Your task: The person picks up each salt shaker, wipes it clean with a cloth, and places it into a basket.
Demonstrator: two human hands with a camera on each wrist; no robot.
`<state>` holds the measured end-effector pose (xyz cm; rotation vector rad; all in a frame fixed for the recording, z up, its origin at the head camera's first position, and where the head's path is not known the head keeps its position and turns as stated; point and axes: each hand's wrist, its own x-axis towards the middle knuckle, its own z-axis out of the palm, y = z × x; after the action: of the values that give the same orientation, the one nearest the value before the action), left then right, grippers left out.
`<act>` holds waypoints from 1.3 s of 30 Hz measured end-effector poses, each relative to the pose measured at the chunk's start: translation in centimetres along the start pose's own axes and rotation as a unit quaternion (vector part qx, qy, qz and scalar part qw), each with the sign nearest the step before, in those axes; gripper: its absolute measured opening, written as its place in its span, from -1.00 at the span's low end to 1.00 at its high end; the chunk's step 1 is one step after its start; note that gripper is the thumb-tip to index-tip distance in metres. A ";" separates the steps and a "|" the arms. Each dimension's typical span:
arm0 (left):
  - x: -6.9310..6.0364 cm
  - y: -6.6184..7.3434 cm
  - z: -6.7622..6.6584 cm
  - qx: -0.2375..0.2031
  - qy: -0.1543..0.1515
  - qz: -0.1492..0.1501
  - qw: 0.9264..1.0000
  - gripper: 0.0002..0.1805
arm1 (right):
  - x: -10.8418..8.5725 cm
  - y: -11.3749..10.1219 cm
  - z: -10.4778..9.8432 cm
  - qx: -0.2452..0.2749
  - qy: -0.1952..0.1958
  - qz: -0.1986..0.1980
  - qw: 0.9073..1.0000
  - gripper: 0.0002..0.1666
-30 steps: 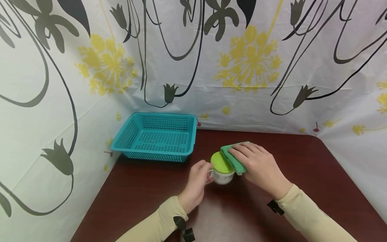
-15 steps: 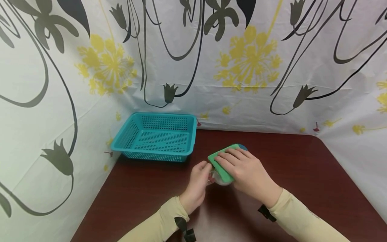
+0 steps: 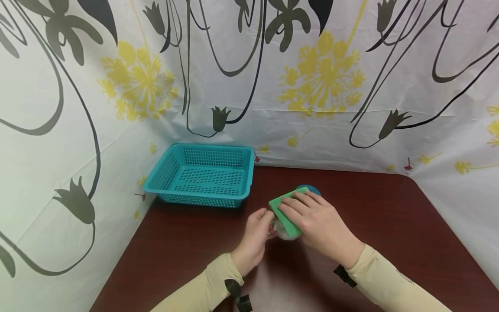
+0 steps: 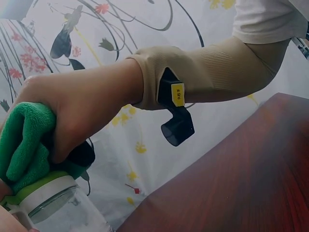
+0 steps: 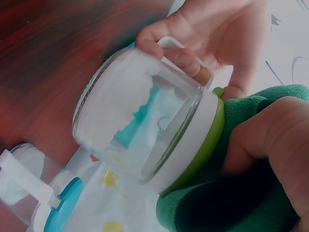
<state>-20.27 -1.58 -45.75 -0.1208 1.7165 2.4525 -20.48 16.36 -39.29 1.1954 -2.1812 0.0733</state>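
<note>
My left hand [image 3: 253, 240] holds a clear jar [image 5: 113, 104] by its white handle [image 5: 169, 43], fingers hooked through the loop. White contents fill part of the jar, and a lime-green lid [image 5: 205, 142] with a white band covers its mouth. A folded green cloth [image 3: 281, 213] lies over that lid, hiding most of it in the head view. My right hand [image 3: 317, 225] grips the cloth, its fingers spread across the top and the thumb at the near side. In the right wrist view the jar appears tilted and the thumb presses into the cloth.
A second handled jar with a blue lid [image 5: 65, 203] stands behind my right hand; only its lid edge [image 3: 309, 189] shows from the head. At the back left of the dark red table [image 3: 370, 216] sits a turquoise perforated basket [image 3: 243, 195]. Patterned white sheeting [image 3: 331, 143] borders the table.
The cloth and my right hand have moved left and down from the lid's right edge to cover it. The blue lid behind has come into sight. My left hand has hardly moved.
</note>
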 end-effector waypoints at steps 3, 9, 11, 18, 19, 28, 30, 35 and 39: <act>-0.1 0.0 0.0 0.001 0.003 -0.003 1.000 -0.79 | -0.4 0.7 0.0 -0.004 -0.010 0.008 1.000 -0.24; -0.2 0.3 0.1 0.000 0.007 -0.002 1.000 -0.77 | -1.6 2.9 -0.5 -0.038 -0.027 0.044 0.998 -0.22; -0.2 0.3 0.1 0.001 0.009 -0.002 1.000 -0.76 | -1.9 3.5 -0.7 -0.046 -0.025 0.051 0.997 -0.22; -0.2 0.4 0.1 0.002 0.006 -0.003 1.000 -0.76 | -2.5 4.0 -0.7 -0.050 -0.021 0.060 0.997 -0.18; -0.2 0.4 0.1 0.003 0.006 -0.004 1.000 -0.76 | -2.5 4.0 -0.7 -0.049 -0.021 0.062 0.997 -0.18; -0.1 0.3 0.2 -0.002 -0.003 -0.002 1.000 -0.77 | -2.3 3.8 -0.4 -0.038 0.000 0.065 0.997 -0.23; -0.1 0.3 0.2 -0.004 -0.006 -0.003 1.000 -0.77 | -2.1 3.6 -0.2 -0.033 0.008 0.063 0.997 -0.25; -0.1 0.1 0.3 -0.004 -0.010 -0.008 1.000 -0.79 | -1.3 2.8 -0.1 -0.017 0.016 0.055 0.998 -0.28; 0.0 -0.1 0.5 -0.002 -0.017 -0.009 1.000 -0.81 | -0.6 2.1 -0.2 0.009 0.018 0.044 0.999 -0.29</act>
<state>-20.23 -1.13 -45.65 -0.0939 1.6904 2.4317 -21.78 18.04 -38.94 1.0983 -2.2053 0.1513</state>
